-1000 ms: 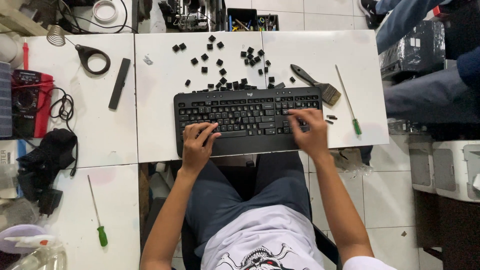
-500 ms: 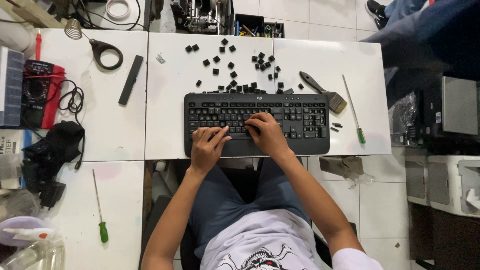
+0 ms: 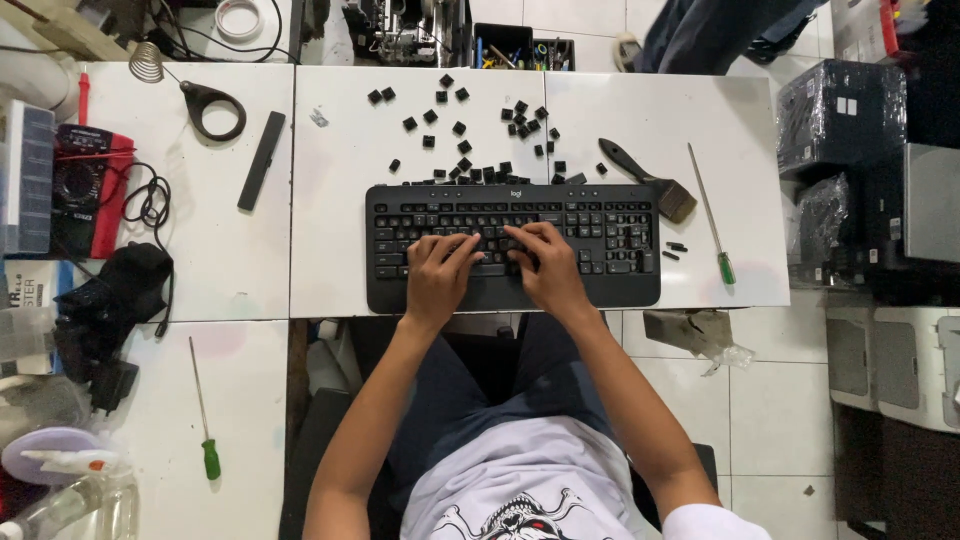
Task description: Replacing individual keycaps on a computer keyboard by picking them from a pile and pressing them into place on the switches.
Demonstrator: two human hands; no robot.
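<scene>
Left hand [image 3: 438, 272] and right hand [image 3: 545, 265] both rest side by side on the middle of the black keyboard [image 3: 512, 246], fingers loosely spread and curled onto the keys, gripping nothing. Keyboard lies flat at the near edge of the white table [image 3: 340, 200], several keycaps missing. Loose black keycaps [image 3: 470, 130] scattered just behind it. Paintbrush [image 3: 650, 180] and green-handled screwdriver [image 3: 708, 210] lie right of it.
</scene>
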